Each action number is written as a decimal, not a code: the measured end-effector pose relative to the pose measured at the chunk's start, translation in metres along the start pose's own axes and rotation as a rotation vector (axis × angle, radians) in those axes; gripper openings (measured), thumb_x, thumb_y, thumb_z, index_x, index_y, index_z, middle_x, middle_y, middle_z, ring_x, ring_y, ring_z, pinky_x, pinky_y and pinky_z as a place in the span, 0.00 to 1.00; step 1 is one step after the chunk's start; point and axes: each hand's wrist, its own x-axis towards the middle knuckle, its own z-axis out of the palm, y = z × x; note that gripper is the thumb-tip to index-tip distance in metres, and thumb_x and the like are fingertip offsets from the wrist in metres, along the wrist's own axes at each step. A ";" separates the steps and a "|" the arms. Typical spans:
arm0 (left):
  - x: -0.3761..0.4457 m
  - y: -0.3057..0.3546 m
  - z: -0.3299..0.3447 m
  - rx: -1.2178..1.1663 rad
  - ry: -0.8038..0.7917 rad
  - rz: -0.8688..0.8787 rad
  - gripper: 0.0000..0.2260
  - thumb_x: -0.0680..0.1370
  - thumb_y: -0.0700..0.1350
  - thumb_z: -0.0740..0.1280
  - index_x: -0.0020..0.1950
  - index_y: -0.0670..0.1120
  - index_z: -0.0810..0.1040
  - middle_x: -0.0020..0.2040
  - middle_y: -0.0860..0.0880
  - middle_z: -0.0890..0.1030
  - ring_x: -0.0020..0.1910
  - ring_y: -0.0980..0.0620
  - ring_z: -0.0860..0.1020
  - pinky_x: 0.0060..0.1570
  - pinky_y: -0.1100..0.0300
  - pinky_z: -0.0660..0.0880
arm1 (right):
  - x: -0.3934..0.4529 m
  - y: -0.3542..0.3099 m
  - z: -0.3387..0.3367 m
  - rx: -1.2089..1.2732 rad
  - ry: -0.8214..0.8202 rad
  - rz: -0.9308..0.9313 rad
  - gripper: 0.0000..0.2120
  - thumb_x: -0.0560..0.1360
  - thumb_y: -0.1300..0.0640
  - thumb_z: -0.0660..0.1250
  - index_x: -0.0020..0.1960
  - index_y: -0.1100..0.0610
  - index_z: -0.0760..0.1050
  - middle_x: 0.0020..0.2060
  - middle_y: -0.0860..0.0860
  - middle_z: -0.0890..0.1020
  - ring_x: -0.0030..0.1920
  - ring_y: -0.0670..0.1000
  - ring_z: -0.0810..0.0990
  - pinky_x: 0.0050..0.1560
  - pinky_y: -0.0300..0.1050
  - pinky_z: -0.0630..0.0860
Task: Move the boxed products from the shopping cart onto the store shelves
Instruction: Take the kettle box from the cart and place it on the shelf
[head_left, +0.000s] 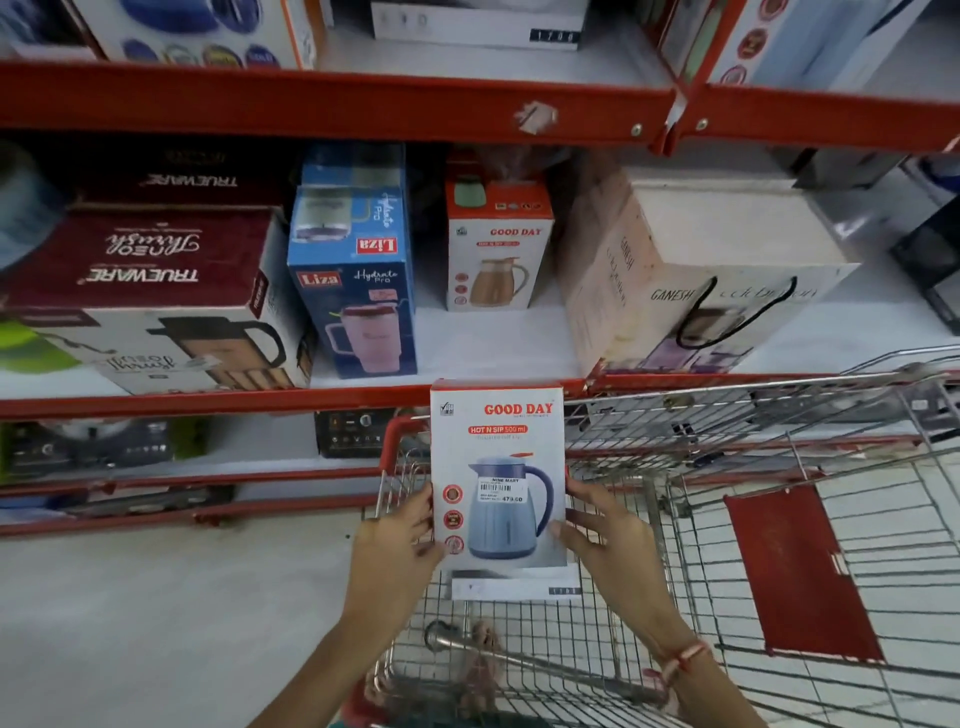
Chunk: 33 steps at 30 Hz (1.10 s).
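Note:
I hold a white and red Good Day box (497, 470) with a blue jug printed on it, upright above the wire shopping cart (727, 467). My left hand (397, 540) grips its left edge and my right hand (605, 540) grips its right edge. Its top reaches the red front lip of the middle shelf (208, 402). Under it in the cart lies another white box (514, 584), mostly hidden. A matching Good Day box (498, 244) with an orange jug stands on the middle shelf, with bare shelf in front of it.
On the middle shelf stand a Trueware box (150, 301), a blue Liza box (358, 280) and a large Ganesh box (691, 275). More boxes fill the upper shelf and the lower shelf. A red flap (800, 571) sits in the cart's child seat.

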 end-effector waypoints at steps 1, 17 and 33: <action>0.004 0.002 0.000 0.028 0.028 0.028 0.29 0.67 0.36 0.75 0.66 0.46 0.72 0.56 0.49 0.83 0.51 0.55 0.82 0.47 0.77 0.72 | 0.003 -0.004 -0.001 -0.004 0.029 -0.025 0.23 0.71 0.67 0.72 0.52 0.40 0.72 0.45 0.33 0.79 0.41 0.27 0.79 0.36 0.21 0.74; 0.195 0.050 0.020 0.103 0.233 0.063 0.12 0.76 0.41 0.65 0.55 0.41 0.66 0.54 0.40 0.81 0.50 0.43 0.82 0.46 0.56 0.80 | 0.193 -0.047 0.014 -0.253 0.500 -0.252 0.10 0.67 0.68 0.73 0.47 0.62 0.77 0.43 0.59 0.84 0.42 0.59 0.83 0.43 0.47 0.78; 0.179 -0.013 0.041 0.138 0.380 0.178 0.12 0.78 0.42 0.62 0.60 0.43 0.69 0.55 0.43 0.77 0.49 0.53 0.76 0.50 0.62 0.75 | 0.170 0.030 0.028 -0.370 0.429 -0.374 0.08 0.77 0.61 0.63 0.56 0.58 0.70 0.54 0.57 0.74 0.48 0.57 0.78 0.45 0.50 0.81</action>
